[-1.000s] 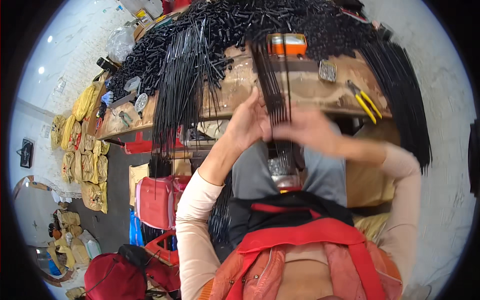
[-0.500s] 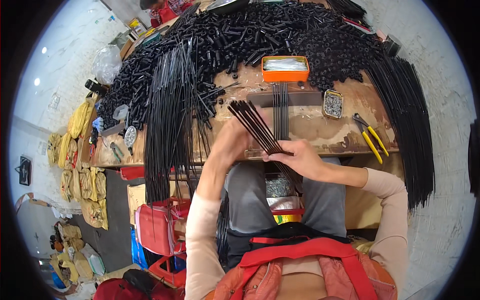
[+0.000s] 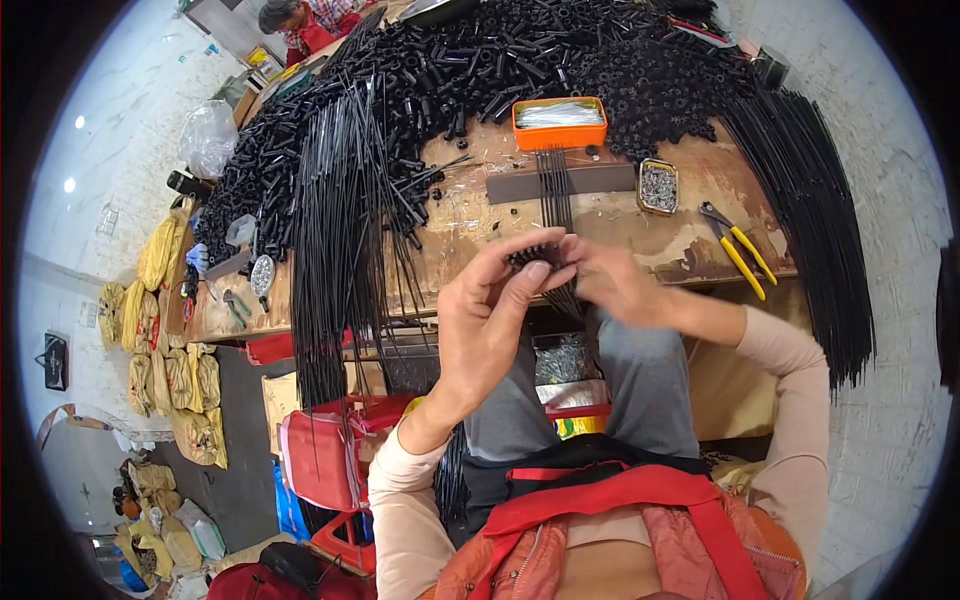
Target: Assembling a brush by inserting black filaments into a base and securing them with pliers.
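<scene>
My left hand [image 3: 490, 310] is closed around a bundle of thin black rods [image 3: 534, 256], with its thumb pressed against them. The rod ends face up between thumb and fingers; most of their length is hidden. Close against the bundle's right side is my right hand [image 3: 622, 284], smeared by motion, so its grip is unclear. More thin black rods [image 3: 555, 190] lie side by side on the table just beyond, across a flat brown bar [image 3: 610, 180]. At their far end stands an orange tray [image 3: 560, 137] of white thin strips.
A small tin [image 3: 657, 187] of metal bits and yellow-handled pliers [image 3: 738, 250] lie right on the wooden table [image 3: 450, 240]. Long black rods overhang the edge at left [image 3: 345, 220] and right [image 3: 805, 220]. Black tube pieces [image 3: 470, 70] are heaped behind; another person [image 3: 305, 22] sits far left.
The bundle has tipped from slanting to end-up and is now in my left hand. My right hand has shifted up beside its end. My head view has shifted slightly.
</scene>
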`<action>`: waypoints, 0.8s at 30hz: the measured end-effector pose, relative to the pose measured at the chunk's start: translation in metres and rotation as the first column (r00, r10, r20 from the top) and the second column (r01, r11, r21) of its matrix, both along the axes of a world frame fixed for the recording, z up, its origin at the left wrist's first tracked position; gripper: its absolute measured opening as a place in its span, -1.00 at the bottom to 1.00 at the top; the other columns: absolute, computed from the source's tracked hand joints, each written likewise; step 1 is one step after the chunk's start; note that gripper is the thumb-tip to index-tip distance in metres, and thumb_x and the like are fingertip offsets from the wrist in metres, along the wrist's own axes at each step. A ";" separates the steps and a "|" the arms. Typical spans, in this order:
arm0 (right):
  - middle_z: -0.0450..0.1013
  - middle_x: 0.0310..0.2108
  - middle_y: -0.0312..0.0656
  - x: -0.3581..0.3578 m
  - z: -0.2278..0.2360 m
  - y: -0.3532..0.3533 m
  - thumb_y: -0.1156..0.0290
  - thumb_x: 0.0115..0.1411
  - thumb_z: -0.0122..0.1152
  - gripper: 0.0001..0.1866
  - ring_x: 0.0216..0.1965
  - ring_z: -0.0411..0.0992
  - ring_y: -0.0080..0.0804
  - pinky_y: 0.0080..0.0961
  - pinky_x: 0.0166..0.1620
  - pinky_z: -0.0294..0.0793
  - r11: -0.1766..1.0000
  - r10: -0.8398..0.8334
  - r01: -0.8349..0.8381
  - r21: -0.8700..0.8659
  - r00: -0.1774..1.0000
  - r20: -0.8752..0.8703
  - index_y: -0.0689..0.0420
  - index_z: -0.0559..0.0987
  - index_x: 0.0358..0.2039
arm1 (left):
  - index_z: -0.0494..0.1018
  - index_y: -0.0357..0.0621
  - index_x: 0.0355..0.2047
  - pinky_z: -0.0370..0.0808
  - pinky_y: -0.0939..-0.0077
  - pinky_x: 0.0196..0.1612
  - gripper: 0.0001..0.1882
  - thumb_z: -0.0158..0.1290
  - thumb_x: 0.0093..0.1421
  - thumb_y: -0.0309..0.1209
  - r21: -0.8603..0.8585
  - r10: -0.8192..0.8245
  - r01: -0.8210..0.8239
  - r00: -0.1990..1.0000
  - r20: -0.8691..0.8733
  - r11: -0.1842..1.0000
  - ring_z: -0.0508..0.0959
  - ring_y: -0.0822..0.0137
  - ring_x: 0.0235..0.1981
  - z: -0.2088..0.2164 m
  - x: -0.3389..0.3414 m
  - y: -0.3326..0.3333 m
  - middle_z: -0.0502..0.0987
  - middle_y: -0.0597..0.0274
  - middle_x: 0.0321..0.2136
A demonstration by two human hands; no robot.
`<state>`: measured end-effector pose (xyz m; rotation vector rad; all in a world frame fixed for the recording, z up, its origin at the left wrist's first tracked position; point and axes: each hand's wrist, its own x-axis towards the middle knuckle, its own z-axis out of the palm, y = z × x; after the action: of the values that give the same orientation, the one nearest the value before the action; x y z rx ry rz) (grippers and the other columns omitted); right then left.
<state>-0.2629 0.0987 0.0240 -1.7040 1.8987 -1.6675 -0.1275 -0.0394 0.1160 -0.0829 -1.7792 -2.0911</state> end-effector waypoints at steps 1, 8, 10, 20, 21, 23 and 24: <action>0.55 -0.25 -0.11 -0.017 0.008 -0.006 0.45 0.16 0.20 -0.57 -0.28 0.54 -0.13 -0.32 -0.19 0.51 0.998 0.039 -0.040 -0.054 0.999 -0.019 0.16 0.44 0.06 | 0.36 -0.45 0.02 0.54 0.27 0.05 -0.72 -0.10 0.33 -0.57 -0.019 -0.015 0.015 1.000 -0.006 1.000 0.55 0.12 -0.04 0.002 0.002 0.000 0.52 -0.08 -0.11; 0.53 -0.37 0.02 -0.211 0.008 -0.079 0.39 0.10 0.20 -0.80 -0.33 0.52 -0.05 -0.26 -0.26 0.48 0.867 -0.287 0.455 0.204 0.791 -0.541 0.24 0.60 -0.32 | 0.34 -0.45 0.03 0.52 0.25 0.08 -0.72 -0.12 0.34 -0.56 -0.085 -0.035 0.037 0.999 0.021 0.996 0.54 0.11 -0.02 0.003 -0.002 0.002 0.50 -0.08 -0.09; 0.54 -0.39 0.03 -0.229 0.003 -0.093 0.39 0.08 0.20 -0.81 -0.35 0.51 -0.01 -0.23 -0.27 0.48 0.839 -0.253 0.469 0.276 0.785 -0.565 0.25 0.60 -0.34 | 0.34 -0.45 0.03 0.52 0.24 0.09 -0.72 -0.13 0.34 -0.57 -0.076 -0.044 0.044 0.999 0.010 0.996 0.53 0.11 -0.01 0.002 0.001 0.003 0.50 -0.09 -0.09; 0.58 -0.41 -0.06 -0.227 0.032 -0.079 0.28 0.04 0.25 -0.73 -0.39 0.57 -0.20 -0.38 -0.24 0.53 0.874 -0.388 0.452 0.176 0.870 -0.305 0.17 0.64 -0.30 | 0.40 -0.37 0.02 0.51 0.50 0.05 -0.72 -0.11 0.32 -0.61 -0.021 0.010 -0.009 0.998 0.067 1.000 0.55 0.37 -0.07 0.004 -0.003 0.007 0.55 0.09 -0.13; 0.58 -0.44 -0.19 -0.222 0.039 -0.074 0.27 0.13 0.24 -0.74 -0.42 0.50 -0.55 -0.54 -0.29 0.48 0.879 -0.433 0.452 0.152 0.890 -0.145 0.20 0.64 -0.28 | 0.42 -0.36 0.01 0.52 0.50 0.04 -0.73 -0.11 0.32 -0.62 -0.027 0.013 -0.012 0.998 0.057 1.000 0.55 0.38 -0.08 0.002 -0.006 0.005 0.55 0.09 -0.14; 0.56 -0.39 -0.33 -0.177 0.077 -0.040 0.27 0.20 0.21 -0.72 -0.35 0.45 -0.65 -0.67 -0.25 0.41 0.929 -0.364 0.366 0.058 0.931 -0.033 0.22 0.63 -0.22 | 0.41 -0.38 0.01 0.53 0.49 0.03 -0.73 -0.10 0.32 -0.61 -0.069 0.021 -0.018 0.999 0.037 0.997 0.56 0.37 -0.09 0.004 -0.007 0.001 0.56 0.08 -0.15; 0.53 -0.37 -0.34 -0.152 0.097 -0.011 0.29 0.23 0.18 -0.72 -0.31 0.44 -0.64 -0.67 -0.22 0.41 0.930 -0.339 0.326 0.170 0.940 0.050 0.23 0.62 -0.19 | 0.41 -0.38 0.01 0.53 0.49 0.03 -0.73 -0.10 0.32 -0.61 -0.056 0.027 -0.024 0.999 0.047 0.998 0.56 0.37 -0.09 0.003 -0.008 0.001 0.56 0.08 -0.15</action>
<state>-0.4153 0.0875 0.1205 -1.2932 2.3141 -1.6001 -0.1352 -0.0382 0.1191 -0.0256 -1.8568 -2.0423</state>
